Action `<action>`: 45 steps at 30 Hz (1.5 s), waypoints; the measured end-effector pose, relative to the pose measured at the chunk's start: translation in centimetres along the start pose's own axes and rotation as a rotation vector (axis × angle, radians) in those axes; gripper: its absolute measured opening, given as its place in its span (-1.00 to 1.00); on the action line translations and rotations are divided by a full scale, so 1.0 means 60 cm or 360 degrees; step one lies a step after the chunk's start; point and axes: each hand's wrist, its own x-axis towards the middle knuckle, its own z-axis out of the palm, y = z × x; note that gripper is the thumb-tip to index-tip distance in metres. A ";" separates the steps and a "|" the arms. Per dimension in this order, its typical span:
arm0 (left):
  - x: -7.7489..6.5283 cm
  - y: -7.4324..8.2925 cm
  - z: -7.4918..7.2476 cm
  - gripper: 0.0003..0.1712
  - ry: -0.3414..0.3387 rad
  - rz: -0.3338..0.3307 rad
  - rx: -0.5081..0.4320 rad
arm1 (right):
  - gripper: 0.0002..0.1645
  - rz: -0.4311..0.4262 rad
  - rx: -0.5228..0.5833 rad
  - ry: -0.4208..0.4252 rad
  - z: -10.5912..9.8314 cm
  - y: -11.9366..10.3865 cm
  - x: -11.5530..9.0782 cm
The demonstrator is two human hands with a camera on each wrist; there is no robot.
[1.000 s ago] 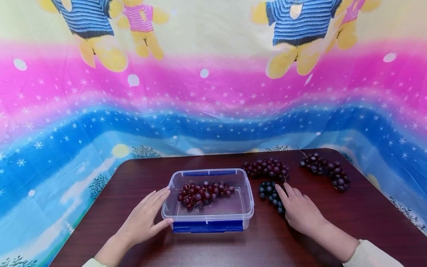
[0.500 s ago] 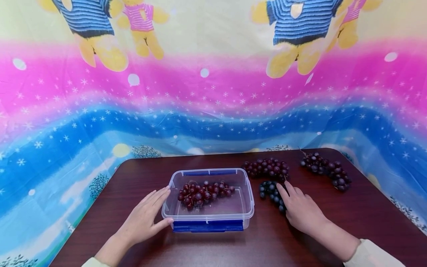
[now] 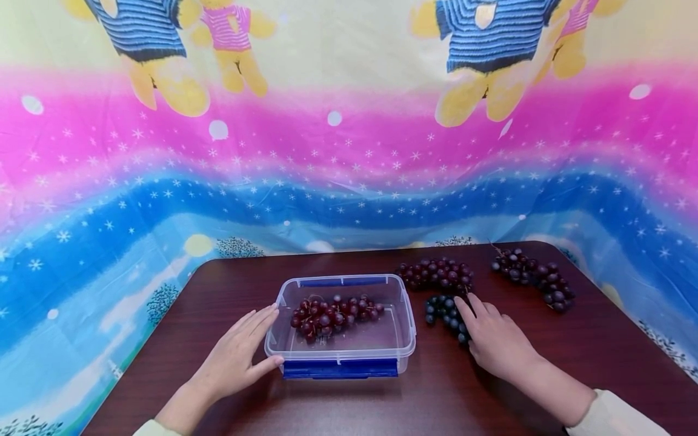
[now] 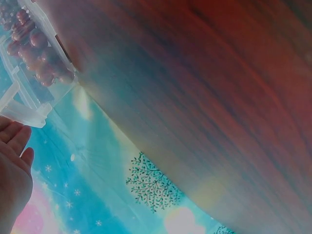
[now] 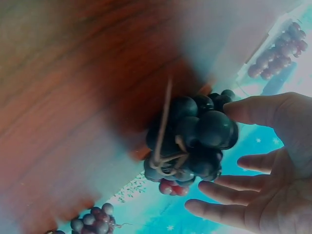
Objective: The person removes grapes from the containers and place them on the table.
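Note:
A clear plastic container with blue latches stands on the table, a bunch of red grapes lying inside. My left hand rests against its left side, fingers and thumb extended; the left wrist view shows the fingertips by a corner of the container. To the right of the container, my right hand is at a bunch of black grapes. In the right wrist view, its thumb touches the black grapes on one side, and the other fingers stretch fairly straight along the other.
Behind the black grapes lies a dark red bunch of grapes. Another dark bunch lies at the back right of the brown table. A printed cloth hangs behind the table.
My right hand has shifted slightly away and to the right, and the black grapes have moved a little with it. The left hand and the container have stayed put.

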 end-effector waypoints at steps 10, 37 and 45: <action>0.000 0.000 0.000 -0.13 0.0008 -0.0004 -0.0015 | -0.06 -0.0038 -0.0003 0.0048 -0.020 -0.012 0.004; -0.001 0.000 0.002 -0.13 0.0003 -0.0020 -0.0005 | -0.08 -0.0173 0.0107 0.0367 -0.080 -0.077 0.061; -0.001 -0.001 0.003 -0.12 0.0017 -0.0011 -0.0012 | -0.09 -0.0191 0.0129 0.0398 -0.087 -0.107 0.084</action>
